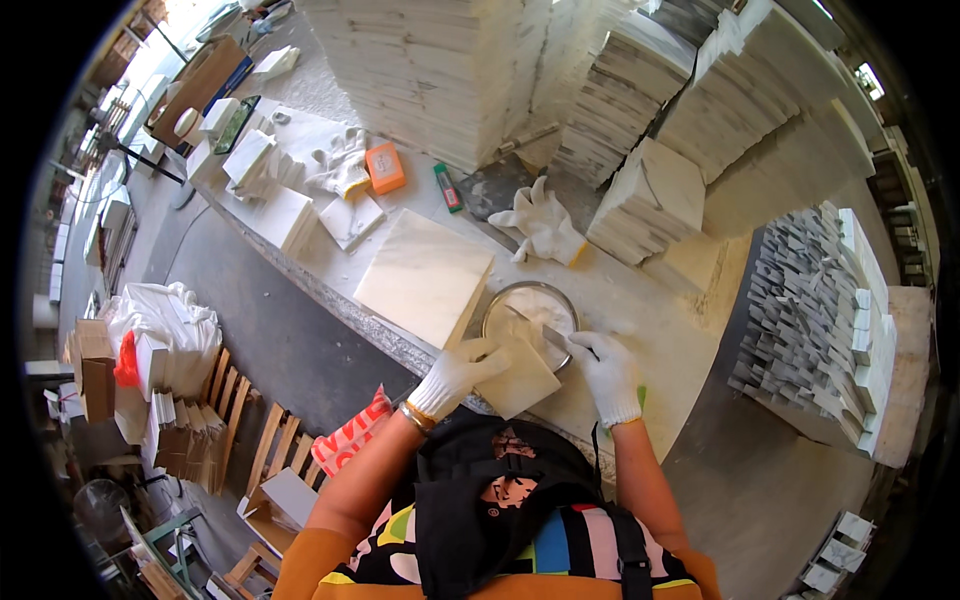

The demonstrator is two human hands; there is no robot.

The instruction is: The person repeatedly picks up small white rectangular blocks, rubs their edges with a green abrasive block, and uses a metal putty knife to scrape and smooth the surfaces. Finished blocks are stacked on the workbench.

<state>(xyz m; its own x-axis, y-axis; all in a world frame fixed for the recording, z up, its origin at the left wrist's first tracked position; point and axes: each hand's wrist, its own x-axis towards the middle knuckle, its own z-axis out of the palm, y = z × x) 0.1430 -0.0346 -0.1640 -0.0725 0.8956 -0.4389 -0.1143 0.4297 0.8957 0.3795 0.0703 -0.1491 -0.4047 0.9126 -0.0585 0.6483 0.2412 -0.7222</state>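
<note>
My left hand (458, 382), in a white knitted glove, grips the left edge of a square cream marble tile (520, 385), tilted near the bench's front edge. My right hand (608, 378), gloved the same way, is closed around a putty knife (553, 338); its thin grey blade points left over the tile's upper edge. Most of the knife's handle is hidden in the glove. Just beyond the tile sits a round metal bowl (572, 303) with white material in it. A stack of square marble tiles (425, 275) stands left of the bowl.
On the bench (640, 320) lie a loose white glove (540, 222), a green-and-red tube (447, 188), an orange box (384, 168) and another glove (343, 162). Tall stone slab stacks (400, 70) rise behind. Grey stone strips (800, 310) are piled at right.
</note>
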